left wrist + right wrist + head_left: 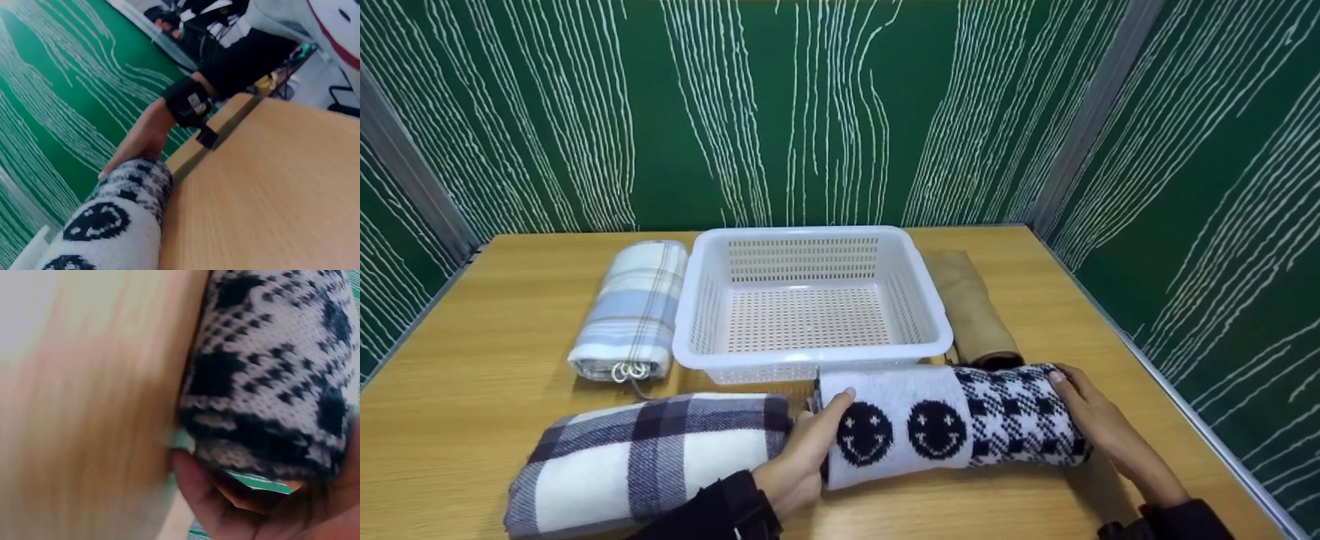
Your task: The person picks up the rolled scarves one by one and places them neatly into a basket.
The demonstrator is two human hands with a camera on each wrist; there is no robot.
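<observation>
A rolled knit scarf (900,427), white with black smiley faces and a black-and-white check at one end, lies crosswise in front of the basket. My left hand (802,457) grips its left end, thumb on top. The right hand (1099,420) holds the checked end, which fills much of the right wrist view; there the fingers (194,481) curl about the end. In the left wrist view the right hand (140,138) shows at the far end of the roll. Whether the roll touches the table cannot be told.
A white plastic basket (814,358) with nothing in it stands mid-table. Left of it lies a blue-white striped roll (626,315); right of it, a tan roll (975,307). A plaid folded blanket (660,450) lies front left. Green walls (825,112) border the wooden table (495,315).
</observation>
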